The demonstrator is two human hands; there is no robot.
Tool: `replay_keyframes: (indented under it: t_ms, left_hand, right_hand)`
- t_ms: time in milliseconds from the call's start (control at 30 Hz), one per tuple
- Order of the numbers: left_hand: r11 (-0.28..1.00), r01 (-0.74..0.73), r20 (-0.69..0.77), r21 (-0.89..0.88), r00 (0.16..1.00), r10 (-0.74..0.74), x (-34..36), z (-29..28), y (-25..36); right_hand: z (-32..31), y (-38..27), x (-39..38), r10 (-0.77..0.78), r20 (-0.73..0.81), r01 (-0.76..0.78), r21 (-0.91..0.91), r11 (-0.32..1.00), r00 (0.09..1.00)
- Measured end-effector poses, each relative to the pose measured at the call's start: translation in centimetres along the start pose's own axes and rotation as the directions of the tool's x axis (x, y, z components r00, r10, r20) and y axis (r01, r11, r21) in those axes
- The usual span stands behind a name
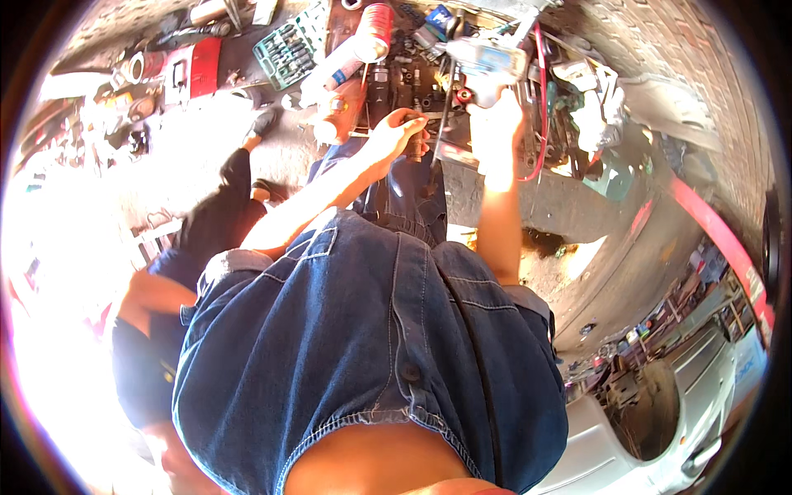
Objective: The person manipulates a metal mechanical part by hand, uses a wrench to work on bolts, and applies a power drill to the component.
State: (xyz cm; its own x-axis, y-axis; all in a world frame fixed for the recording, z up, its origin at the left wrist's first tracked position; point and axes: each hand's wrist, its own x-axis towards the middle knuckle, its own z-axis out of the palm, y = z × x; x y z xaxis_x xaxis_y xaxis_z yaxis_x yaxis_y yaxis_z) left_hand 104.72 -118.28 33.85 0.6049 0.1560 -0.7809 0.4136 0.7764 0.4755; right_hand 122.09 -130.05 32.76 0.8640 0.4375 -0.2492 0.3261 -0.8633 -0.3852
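Observation:
My left hand is closed at the near edge of the cluttered bench, its fingers around a small dark cylindrical metal piece. To its right, my right hand grips the handle of a blue and grey pistol-shaped power tool. Glare washes out much of that hand, and the tool is slightly blurred. Between the two hands stands a thin dark rod. Several sockets and metal parts lie just beyond my left hand. A red and white spray can is to their left.
A green socket set case and a red metal box lie at the far left. A red hose hangs right of my right hand. Another person is at my left. A silver car body part is at the lower right.

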Motion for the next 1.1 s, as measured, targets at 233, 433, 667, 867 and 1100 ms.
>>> replay_keyframes:
  t_ms: [233, 433, 667, 867, 1100]
  left_hand:
    - [1.0, -0.005, -0.015, 0.01, 1.0, 0.005, -1.1, -1.5, 0.6]
    - [0.999, 0.022, -0.032, 0.035, 0.999, -0.021, -1.4, -2.4, 0.3]
    - [0.998, 0.028, -0.025, 0.056, 0.999, -0.027, -1.1, -2.8, 0.3]
    - [0.995, 0.041, -0.01, 0.095, 0.999, -0.04, -0.5, -1.0, 0.8]
    - [0.996, 0.047, -0.111, 0.081, 0.993, -0.038, 2.9, -0.9, -0.7]
  right_hand:
    - [8.4, -2.1, 2.1, 0.18, 0.039, -0.178, -0.05, 0.983, 0.983]
    - [11.2, 0.3, 1.2, -0.021, -0.103, 0.045, 0.235, 0.971, 0.994]
    - [6.0, -2.1, -1.2, -0.437, -0.242, 0.499, 0.382, 0.778, 0.866]
    - [5.5, 1.9, 2.1, -0.656, 0.106, 0.523, 0.515, 0.679, 0.747]
    - [7.3, 7.3, -0.6, -0.076, -0.143, 0.157, 0.737, 0.657, 0.987]
